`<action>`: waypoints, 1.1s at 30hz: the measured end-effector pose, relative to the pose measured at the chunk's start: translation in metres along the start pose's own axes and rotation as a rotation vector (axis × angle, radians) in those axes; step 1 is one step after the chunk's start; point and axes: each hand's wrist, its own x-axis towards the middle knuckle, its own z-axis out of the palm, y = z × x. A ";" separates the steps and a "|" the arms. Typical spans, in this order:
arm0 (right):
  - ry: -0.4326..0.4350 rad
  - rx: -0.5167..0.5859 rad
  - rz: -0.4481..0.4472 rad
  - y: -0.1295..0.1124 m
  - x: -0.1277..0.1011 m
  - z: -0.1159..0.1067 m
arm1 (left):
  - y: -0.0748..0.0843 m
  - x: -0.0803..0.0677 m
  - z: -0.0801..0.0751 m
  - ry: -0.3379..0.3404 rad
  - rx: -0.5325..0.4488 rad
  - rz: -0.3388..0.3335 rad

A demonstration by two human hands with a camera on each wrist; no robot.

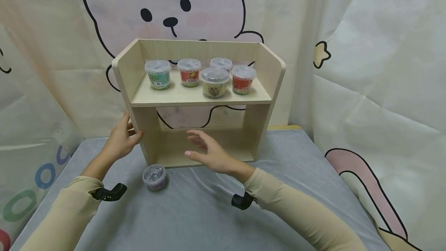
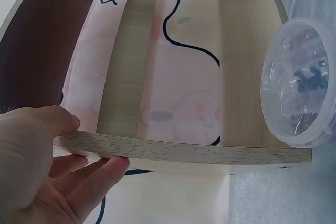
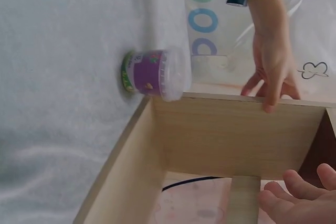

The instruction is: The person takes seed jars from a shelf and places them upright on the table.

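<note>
A pale wooden two-tier shelf (image 1: pixel 273 76) stands on the cloth-covered table. My left hand (image 1: pixel 122 138) grips its left side panel (image 2: pixel 210 153), thumb on one face and fingers on the other in the left wrist view. Before the lower tier hovers my right hand (image 1: pixel 216 155), fingers loosely bent, holding nothing. In the right wrist view the fingers of that right hand (image 3: pixel 302 203) overlap the shelf opening. A small lidded plastic tub (image 1: pixel 154 178) sits on the table by the shelf's front left corner; its purple label (image 3: pixel 147 73) shows in the right wrist view.
Several lidded tubs stand on the upper tier, including a green-labelled tub (image 1: pixel 159 78), two red-labelled tubs and a clear tub (image 1: pixel 214 85) with brown bits. One at the back is partly hidden. A blue-grey cloth (image 1: pixel 195 212) covers the table; printed curtains (image 1: pixel 366 88) hang around it.
</note>
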 end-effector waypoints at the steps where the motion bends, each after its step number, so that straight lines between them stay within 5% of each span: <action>1: 0.002 0.002 -0.001 -0.001 -0.001 -0.002 | 0.000 0.000 0.000 0.001 -0.002 0.002; 22: 0.107 0.026 0.001 -0.011 -0.011 -0.045 | -0.005 -0.001 0.001 0.017 0.021 0.023; 33: 0.223 0.082 -0.071 -0.026 -0.011 -0.075 | -0.005 -0.001 0.002 0.014 0.016 0.021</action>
